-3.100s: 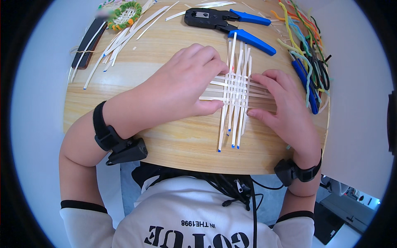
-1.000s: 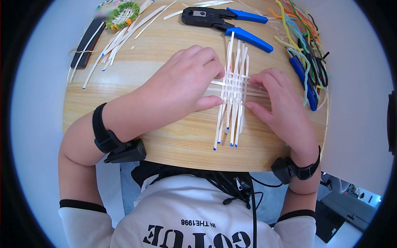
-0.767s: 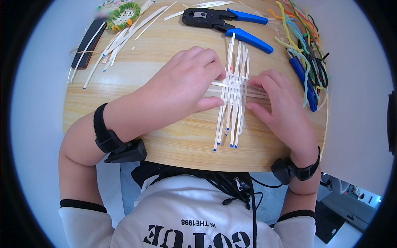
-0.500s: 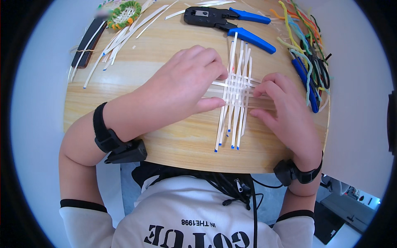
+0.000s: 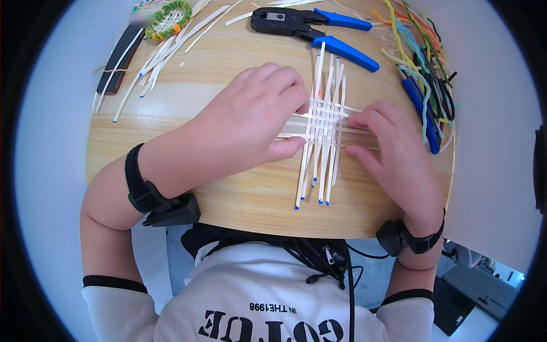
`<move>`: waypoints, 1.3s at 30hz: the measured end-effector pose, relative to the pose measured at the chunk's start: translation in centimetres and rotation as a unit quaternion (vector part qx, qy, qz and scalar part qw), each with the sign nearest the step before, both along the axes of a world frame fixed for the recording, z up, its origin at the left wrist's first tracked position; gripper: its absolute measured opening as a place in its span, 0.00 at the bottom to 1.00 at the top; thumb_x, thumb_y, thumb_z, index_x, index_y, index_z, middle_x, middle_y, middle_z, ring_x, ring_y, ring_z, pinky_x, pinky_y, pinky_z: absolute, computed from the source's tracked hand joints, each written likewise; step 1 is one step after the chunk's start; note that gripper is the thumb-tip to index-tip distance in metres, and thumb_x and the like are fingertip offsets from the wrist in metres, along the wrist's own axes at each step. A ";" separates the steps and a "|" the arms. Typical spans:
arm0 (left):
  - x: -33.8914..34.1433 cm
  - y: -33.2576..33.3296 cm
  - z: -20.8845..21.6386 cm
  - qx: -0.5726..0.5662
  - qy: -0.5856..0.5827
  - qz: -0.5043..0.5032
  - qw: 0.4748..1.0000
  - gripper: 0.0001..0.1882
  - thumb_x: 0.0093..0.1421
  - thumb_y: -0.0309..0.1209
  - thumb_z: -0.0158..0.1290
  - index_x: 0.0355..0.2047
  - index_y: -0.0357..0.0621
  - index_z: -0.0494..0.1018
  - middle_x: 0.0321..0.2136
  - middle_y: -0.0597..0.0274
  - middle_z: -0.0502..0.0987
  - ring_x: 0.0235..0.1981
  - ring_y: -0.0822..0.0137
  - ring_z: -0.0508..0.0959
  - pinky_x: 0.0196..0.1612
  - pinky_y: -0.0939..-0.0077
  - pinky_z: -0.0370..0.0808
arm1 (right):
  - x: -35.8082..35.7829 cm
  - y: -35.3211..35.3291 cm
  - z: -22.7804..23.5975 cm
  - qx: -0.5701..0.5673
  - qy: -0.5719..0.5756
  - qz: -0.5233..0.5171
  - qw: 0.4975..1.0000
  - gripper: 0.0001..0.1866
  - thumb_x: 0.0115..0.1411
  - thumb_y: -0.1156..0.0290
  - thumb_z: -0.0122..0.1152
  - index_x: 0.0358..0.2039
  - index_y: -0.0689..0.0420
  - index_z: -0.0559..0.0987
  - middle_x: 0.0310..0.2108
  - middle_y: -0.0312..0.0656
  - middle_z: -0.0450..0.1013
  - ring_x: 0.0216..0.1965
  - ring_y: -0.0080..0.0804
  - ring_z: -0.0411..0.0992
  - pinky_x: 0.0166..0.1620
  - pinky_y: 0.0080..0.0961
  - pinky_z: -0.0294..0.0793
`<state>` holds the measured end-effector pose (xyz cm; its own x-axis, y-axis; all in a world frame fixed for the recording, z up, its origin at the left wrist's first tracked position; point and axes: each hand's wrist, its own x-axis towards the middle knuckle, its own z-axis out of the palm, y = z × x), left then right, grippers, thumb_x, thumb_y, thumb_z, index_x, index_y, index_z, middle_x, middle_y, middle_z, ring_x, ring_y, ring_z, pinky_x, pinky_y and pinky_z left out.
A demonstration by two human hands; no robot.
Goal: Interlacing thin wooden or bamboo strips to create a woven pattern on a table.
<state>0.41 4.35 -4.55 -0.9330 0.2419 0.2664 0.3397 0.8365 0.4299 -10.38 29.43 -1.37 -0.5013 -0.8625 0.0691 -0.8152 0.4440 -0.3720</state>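
A flat lattice of thin white strips lies on the table, long strips running near to far and others crossing them sideways. Several near ends have blue tips. My left hand rests at the lattice's left side, fingers curled at its upper part and thumb stretched toward its lower part, with a gap between them. On the opposite side my right hand touches the crosswise strips, its bent fingers and thumb apart. The curled fingertips of the left hand are partly hidden.
A black crimping tool with blue handles lies beyond the lattice. Loose white strips, a dark bar and a round green-and-orange woven piece are far left. Coloured cords and a blue-handled tool lie far right.
My left hand has shifted slightly left, its thumb drawing back a little from the lattice's edge. The right hand and the strips have hardly moved.
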 end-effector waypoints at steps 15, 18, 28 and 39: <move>0.1 0.2 0.2 0.006 -0.008 -0.009 1.000 0.17 0.58 0.31 0.67 0.43 0.40 0.73 0.49 0.52 0.74 0.54 0.48 0.73 0.60 0.58 0.72 | 0.1 -0.2 -0.4 -0.013 -0.005 -0.007 1.000 0.17 0.56 0.75 0.73 0.45 0.60 0.79 0.45 0.48 0.75 0.51 0.52 0.74 0.55 0.44 0.74; 0.2 0.2 0.4 0.009 -0.014 -0.010 1.000 0.17 0.58 0.31 0.67 0.42 0.40 0.73 0.49 0.52 0.74 0.54 0.48 0.73 0.60 0.58 0.72 | 0.1 -0.2 -0.4 -0.012 -0.013 -0.008 1.000 0.17 0.56 0.76 0.73 0.45 0.60 0.79 0.45 0.48 0.75 0.51 0.52 0.74 0.55 0.43 0.75; 0.2 0.3 0.6 0.011 -0.023 -0.006 1.000 0.16 0.59 0.31 0.67 0.41 0.39 0.73 0.48 0.52 0.74 0.54 0.49 0.73 0.60 0.58 0.72 | 0.3 -0.2 -0.2 -0.012 -0.018 0.001 1.000 0.17 0.57 0.76 0.72 0.47 0.60 0.79 0.45 0.47 0.75 0.51 0.50 0.74 0.55 0.42 0.75; 0.1 -0.1 0.4 0.009 -0.022 -0.005 1.000 0.17 0.57 0.33 0.69 0.41 0.41 0.74 0.48 0.54 0.75 0.54 0.50 0.73 0.60 0.60 0.72 | 0.4 0.0 0.3 -0.004 -0.008 0.015 1.000 0.14 0.55 0.77 0.72 0.42 0.60 0.79 0.42 0.46 0.74 0.49 0.50 0.73 0.53 0.42 0.75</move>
